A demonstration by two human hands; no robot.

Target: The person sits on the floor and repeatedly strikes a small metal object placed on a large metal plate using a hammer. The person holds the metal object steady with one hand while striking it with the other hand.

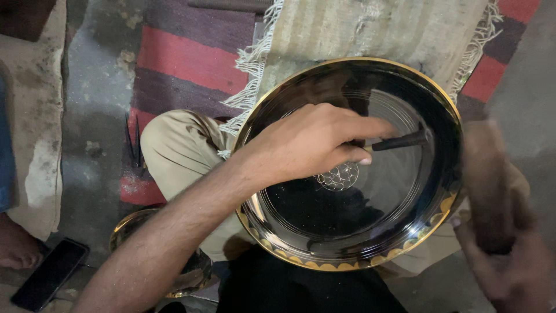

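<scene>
Your plate [399, 232] gleams: glossy black lacquered metal, gold rim, fine engraved rosette [339, 177] at centre. The chisel [399, 141] looks dull dark metal. Underneath, coarse fringed cloth [370, 29] and a rough woven rug [185, 58].

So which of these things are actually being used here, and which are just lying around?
In use:
- black plate with gold rim
- thin dark tool in the left hand
- blurred wooden block in the right hand

Lying about:
- phone
- second gold-rimmed plate
- striped rug

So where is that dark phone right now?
The phone lies on the floor at the head view's lower left, beside a bare foot, left of the left arm.
</scene>
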